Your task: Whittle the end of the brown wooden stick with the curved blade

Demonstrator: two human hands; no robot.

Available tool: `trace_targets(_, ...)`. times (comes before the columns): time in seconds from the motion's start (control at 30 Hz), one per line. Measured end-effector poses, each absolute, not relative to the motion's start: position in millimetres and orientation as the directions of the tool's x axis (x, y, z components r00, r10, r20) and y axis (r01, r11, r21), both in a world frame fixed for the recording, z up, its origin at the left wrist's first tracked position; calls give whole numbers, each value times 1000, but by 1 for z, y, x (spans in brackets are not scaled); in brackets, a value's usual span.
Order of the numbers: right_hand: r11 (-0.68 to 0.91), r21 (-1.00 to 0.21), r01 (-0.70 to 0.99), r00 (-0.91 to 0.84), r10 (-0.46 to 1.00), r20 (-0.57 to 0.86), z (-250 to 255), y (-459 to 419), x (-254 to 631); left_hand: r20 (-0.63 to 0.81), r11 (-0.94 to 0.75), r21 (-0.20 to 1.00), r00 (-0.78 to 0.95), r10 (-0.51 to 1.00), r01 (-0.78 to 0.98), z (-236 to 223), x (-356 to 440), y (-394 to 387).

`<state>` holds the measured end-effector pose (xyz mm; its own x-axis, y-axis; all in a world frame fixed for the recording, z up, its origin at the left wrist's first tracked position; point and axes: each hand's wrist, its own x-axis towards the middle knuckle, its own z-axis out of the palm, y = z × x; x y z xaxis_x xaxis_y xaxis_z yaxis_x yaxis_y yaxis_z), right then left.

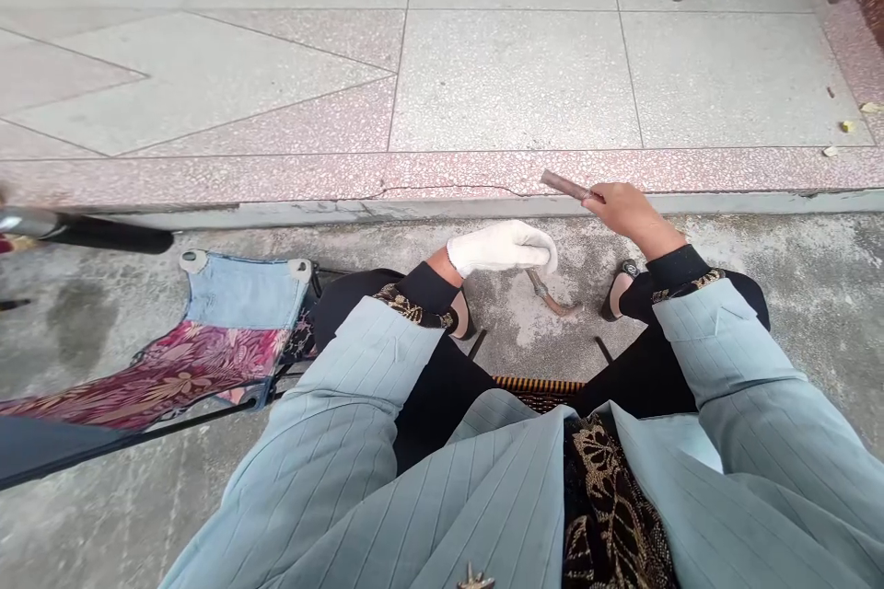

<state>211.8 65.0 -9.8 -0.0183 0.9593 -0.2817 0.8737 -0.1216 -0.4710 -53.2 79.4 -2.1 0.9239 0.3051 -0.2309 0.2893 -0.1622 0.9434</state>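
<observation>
Right hand (625,210) clamped round brown rod (566,185);
its long axis points forward-left; gloved left hand (498,248) at bent stick (551,297), grip unclear.

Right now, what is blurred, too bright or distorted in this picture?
Head view: cylindrical black handle at left looks soft, perhaps from movement; white cloth glove shows little texture; diffuse light, no hard shadows; light-blue fabric sleeves look stretched toward the lower corners.

**Rough concrete (158,497) below me, tiled step (515,83) ahead**

My shoes (465,315) rest on the gray concrete, darkly stained to my left. The pale-and-pink speckled step carries small leaf bits (846,126) toward its right end.
</observation>
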Motion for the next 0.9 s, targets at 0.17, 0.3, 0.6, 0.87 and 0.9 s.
trace_targets(0.17, 169, -342, 924, -345, 755, -558, -14, 55, 186, -185, -67, 961, 803, 567, 269, 4, -67, 88)
trace_targets(0.3, 206, -636, 743, -657, 403, -637, -11, 40, 166, -166, -175, 903, 695, 700, 393, -6, -68, 96)
trace_targets(0.6, -85, -914, 398, -236, 953, -191, -2, 51, 195, -267, -271, 778, 689, 674, 567, -37, -53, 97)
trace_targets(0.87, 70, -270, 960, -153, 942, -299, -23, 61, 191, -313, -339, 821, 859, 405, 459, -22, -46, 80)
trace_targets(0.9, 122, -209, 970, -196, 902, -385, -24, 60, 187, -306, -340, 814, 846, 437, 470, -23, -47, 81)
